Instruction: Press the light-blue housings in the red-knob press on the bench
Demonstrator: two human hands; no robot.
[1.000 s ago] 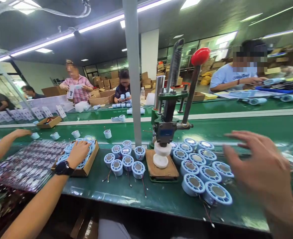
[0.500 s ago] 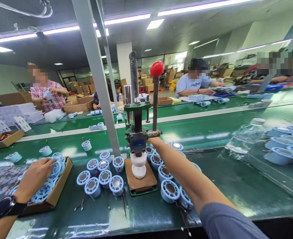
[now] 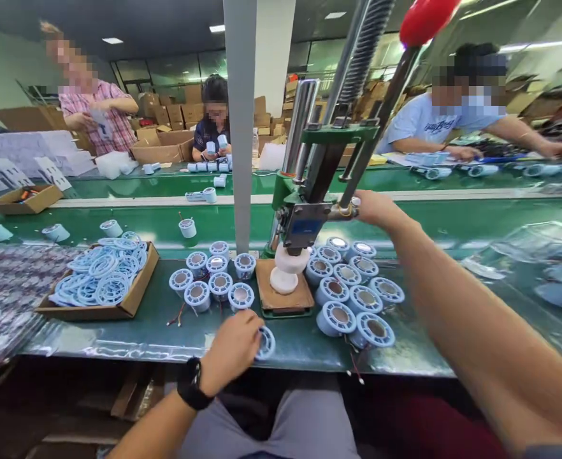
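Observation:
My left hand (image 3: 233,344) is closed on a light blue ring (image 3: 266,343) near the table's front edge, just before the press. The hand press (image 3: 309,223) has a red-knobbed lever and a white round block (image 3: 283,280) above its brown base plate (image 3: 300,296). Behind the press, at its right side, is my right hand (image 3: 374,207); its fingers are mostly hidden. Round blue housings with wires stand left (image 3: 197,294) and right (image 3: 338,317) of the base. A cardboard box (image 3: 140,287) at the left holds a pile of blue rings (image 3: 113,274).
A grey post (image 3: 240,127) rises behind the press. Stacked wired parts (image 3: 18,287) lie at far left, and a clear plastic bottle (image 3: 534,248) at right. Across the green conveyor (image 3: 166,220), several people work among cardboard boxes.
My left hand has left the ring box and come to the front of the press with a ring. The view has turned downward and the press now looks nearer and tilted.

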